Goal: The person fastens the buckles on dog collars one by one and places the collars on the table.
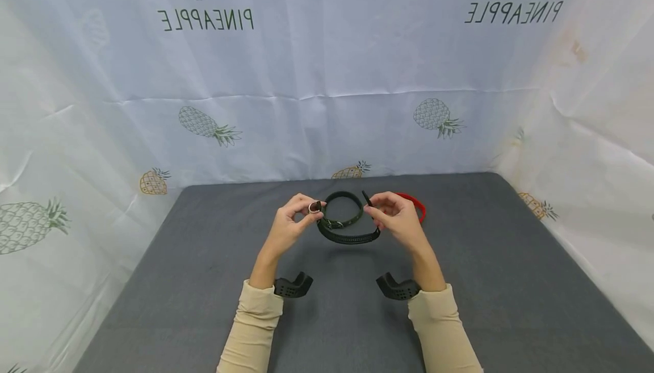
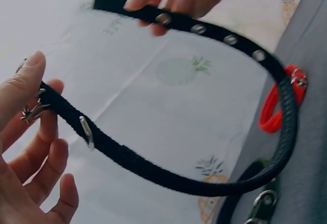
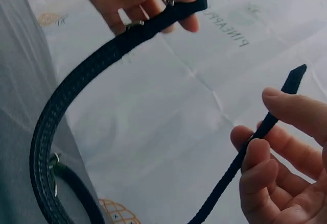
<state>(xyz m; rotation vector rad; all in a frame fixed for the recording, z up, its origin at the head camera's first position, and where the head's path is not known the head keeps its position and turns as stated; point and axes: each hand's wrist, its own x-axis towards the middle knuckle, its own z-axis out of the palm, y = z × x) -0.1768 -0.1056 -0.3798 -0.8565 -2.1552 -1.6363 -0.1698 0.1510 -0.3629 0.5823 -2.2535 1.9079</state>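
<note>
From where I stand, the two hands are apart, each one clamped on an end of the same strap, a black collar (image 1: 349,239) that sags in a curve between them, looking raised off the grey tabletop (image 1: 168,305). I would call the step in hand holding the collar unfastened, its ends spread so both can be seen. The left hand (image 1: 289,225) has thumb and forefinger closed on the end with the metal buckle (image 2: 31,113), its other fingers loosely bent and spread below; a metal loop (image 2: 87,132) sits on the strap just inward of that grip. The right hand (image 1: 401,222) pinches near the other end, thumb on one side and bent fingers on the other, leaving the pointed tip (image 3: 299,71) sticking out past the thumb. A row of metal eyelets (image 2: 198,28) runs from that pinch along the strap toward the bend. To my mind, a next move would call for a steady hold on the buckle while the right hand guides the tip, with care that the band does not twist. Beyond the hands and between them lies a dark green collar (image 1: 343,194), curled in a ring; a red collar (image 2: 267,116) rests just behind the right hand.
</note>
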